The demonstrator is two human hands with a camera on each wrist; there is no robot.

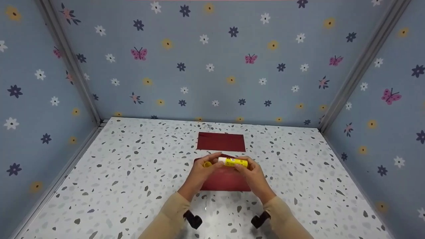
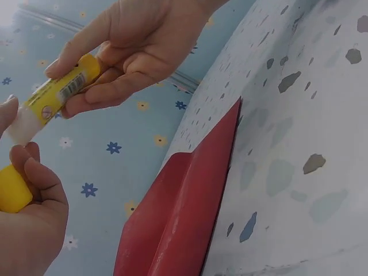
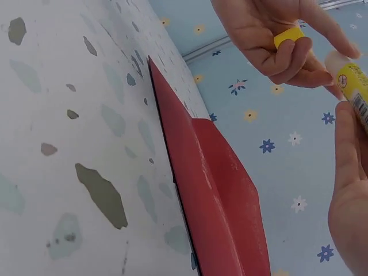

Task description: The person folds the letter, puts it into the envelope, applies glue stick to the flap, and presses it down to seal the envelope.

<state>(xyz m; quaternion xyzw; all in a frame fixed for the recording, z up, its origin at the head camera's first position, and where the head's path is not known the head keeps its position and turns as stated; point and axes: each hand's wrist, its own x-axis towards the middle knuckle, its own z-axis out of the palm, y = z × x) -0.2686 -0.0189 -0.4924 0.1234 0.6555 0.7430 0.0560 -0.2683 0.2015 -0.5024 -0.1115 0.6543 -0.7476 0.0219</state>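
A yellow glue stick (image 1: 237, 162) with its white end uncovered lies level between the two hands, above the table. My right hand (image 1: 253, 170) pinches its yellow barrel between thumb and fingers. The yellow cap (image 2: 12, 190) is held in the curled fingers of my left hand (image 1: 200, 171), apart from the stick. The left thumb and forefinger are at the stick's white end, seen in the right wrist view beside the glue stick (image 3: 352, 83). Below both hands lies a red folded paper piece, like an envelope (image 1: 226, 181), its upper part partly hidden by the hands.
A smaller dark red rectangle (image 1: 221, 142) lies flat on the speckled white table (image 1: 149, 149), just beyond the hands. Blue flowered panels (image 1: 212, 59) stand at the back and both sides, joined by grey corner posts (image 1: 362, 56).
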